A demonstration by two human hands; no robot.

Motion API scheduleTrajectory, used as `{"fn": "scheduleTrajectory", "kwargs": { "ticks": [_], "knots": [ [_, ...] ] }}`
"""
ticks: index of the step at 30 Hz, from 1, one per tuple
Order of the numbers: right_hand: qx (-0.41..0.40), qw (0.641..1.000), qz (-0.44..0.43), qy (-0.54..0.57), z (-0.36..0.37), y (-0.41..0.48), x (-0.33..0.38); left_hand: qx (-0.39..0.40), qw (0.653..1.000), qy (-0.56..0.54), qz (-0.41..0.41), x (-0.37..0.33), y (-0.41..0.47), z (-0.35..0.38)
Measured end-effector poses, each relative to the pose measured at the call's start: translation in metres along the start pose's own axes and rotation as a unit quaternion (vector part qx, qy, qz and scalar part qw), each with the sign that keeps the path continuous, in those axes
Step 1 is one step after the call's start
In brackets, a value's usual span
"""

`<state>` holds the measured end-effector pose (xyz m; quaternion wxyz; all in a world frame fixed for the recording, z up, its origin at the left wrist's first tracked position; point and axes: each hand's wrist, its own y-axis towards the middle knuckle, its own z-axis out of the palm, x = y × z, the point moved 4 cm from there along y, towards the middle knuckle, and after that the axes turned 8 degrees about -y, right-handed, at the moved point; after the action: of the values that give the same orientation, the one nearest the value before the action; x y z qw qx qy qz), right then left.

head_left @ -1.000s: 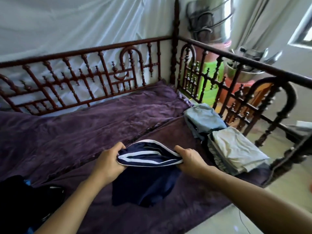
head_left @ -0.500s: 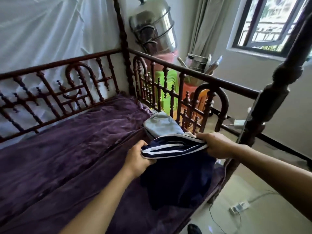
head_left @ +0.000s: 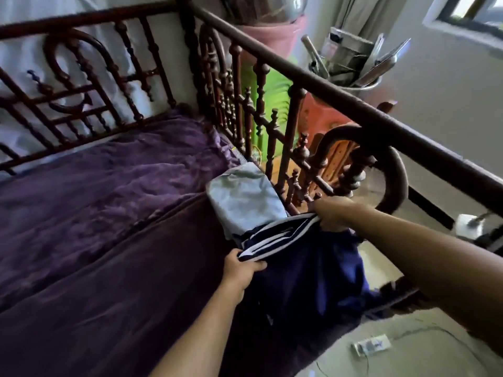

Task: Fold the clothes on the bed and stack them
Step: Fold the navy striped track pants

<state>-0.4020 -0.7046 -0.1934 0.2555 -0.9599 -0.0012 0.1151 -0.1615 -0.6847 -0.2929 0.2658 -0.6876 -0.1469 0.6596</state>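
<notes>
I hold a navy garment with white stripes (head_left: 302,270) by its striped top edge, stretched between both hands above the right end of the bed. My left hand (head_left: 242,270) grips the left end of that edge. My right hand (head_left: 333,213) grips the right end, close to the footboard rail. The navy cloth hangs down and hides what lies under it. A folded pale blue-grey garment (head_left: 243,201) lies just behind it on the purple blanket (head_left: 109,213).
The dark carved wooden rail (head_left: 326,88) runs along the right end of the bed, and a matching one along the back. Beyond it stand green and orange stools and metal pots. A power strip (head_left: 371,345) lies on the floor at lower right.
Both hands have carried the navy garment to the right, from the middle of the bed to over the folded pile by the footboard. The view has swung right and closer.
</notes>
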Motion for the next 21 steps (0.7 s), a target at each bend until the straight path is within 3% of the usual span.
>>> {"fn": "scheduleTrajectory", "kwargs": {
  "ticks": [5, 7, 9, 11, 15, 21],
  "knots": [
    [-0.132, 0.989, 0.060, 0.030, 0.036, 0.072, -0.002, -0.106, 0.994, 0.030, 0.012, 0.014, 0.072, 0.011],
    [-0.201, 0.976, 0.052, 0.067, 0.061, 0.082, 0.008, -0.140, 0.974, 0.174, 0.044, 0.022, 0.083, 0.009],
    [-0.228, 0.971, 0.006, 0.077, 0.092, 0.084, 0.027, -0.137, 0.921, 0.336, 0.144, 0.027, 0.081, 0.013],
    [-0.199, 0.976, -0.030, 0.080, 0.129, 0.085, 0.042, -0.087, 0.855, 0.465, 0.212, 0.038, 0.076, 0.025],
    [-0.055, 0.995, -0.001, 0.085, 0.195, 0.087, 0.050, 0.032, 0.797, 0.589, 0.130, 0.071, 0.093, 0.029],
    [0.007, 0.998, -0.009, 0.055, 0.207, 0.111, 0.052, 0.096, 0.808, 0.578, 0.054, 0.078, 0.119, 0.021]
  ]
}}
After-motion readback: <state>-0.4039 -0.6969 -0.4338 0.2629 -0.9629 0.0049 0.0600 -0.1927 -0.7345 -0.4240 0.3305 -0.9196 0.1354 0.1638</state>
